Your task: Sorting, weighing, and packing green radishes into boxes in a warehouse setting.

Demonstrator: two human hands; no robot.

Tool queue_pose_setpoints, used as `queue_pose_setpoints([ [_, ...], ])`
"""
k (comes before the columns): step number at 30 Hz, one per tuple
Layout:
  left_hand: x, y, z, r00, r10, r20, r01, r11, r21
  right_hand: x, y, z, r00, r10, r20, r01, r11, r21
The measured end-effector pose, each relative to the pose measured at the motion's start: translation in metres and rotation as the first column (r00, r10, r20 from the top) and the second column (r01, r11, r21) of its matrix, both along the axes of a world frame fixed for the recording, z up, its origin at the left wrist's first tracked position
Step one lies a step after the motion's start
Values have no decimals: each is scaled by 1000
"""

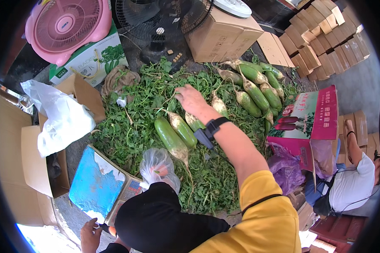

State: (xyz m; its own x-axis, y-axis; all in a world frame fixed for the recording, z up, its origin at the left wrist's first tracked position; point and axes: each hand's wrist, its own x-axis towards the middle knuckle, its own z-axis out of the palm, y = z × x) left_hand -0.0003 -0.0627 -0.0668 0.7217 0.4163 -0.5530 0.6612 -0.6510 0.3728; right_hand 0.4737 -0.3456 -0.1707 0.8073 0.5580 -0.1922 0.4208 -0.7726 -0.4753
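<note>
My right hand reaches over a bed of cut leafy greens, fingers bent near a thin pale root; whether they pinch it is unclear. Its wrist bears a black strap with a small device. Below the wrist lies a partly covered green radish. Two more, one long green radish and a shorter green radish, rest side by side to its left. Another radish shows right of the forearm. At the lower left, my left hand is beside a digital scale; a black and orange object there is partly hidden.
Several green radishes are piled at the right, beside a printed radish carton. A clear plastic bag adjoins the scale. Behind stand a black fan, a pink fan and a cardboard box. A person is at far right.
</note>
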Motion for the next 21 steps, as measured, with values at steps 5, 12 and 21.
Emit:
queue_pose_setpoints([
  [5, -4, 1, 0, 999, 33, 11, -33, 999, -7, -8, 14, -5, 1000, 7, -1, -7, 995, 96],
  [12, -2, 0, 7, 1000, 13, 6, -13, 1000, 17, -24, -37, -33, 980, -179, 86, 168, 978, 120],
  [21, -8, 0, 7, 994, -54, 91, 51, 998, 40, -90, -159, -62, 905, -425, -13, 424, 899, 110],
])
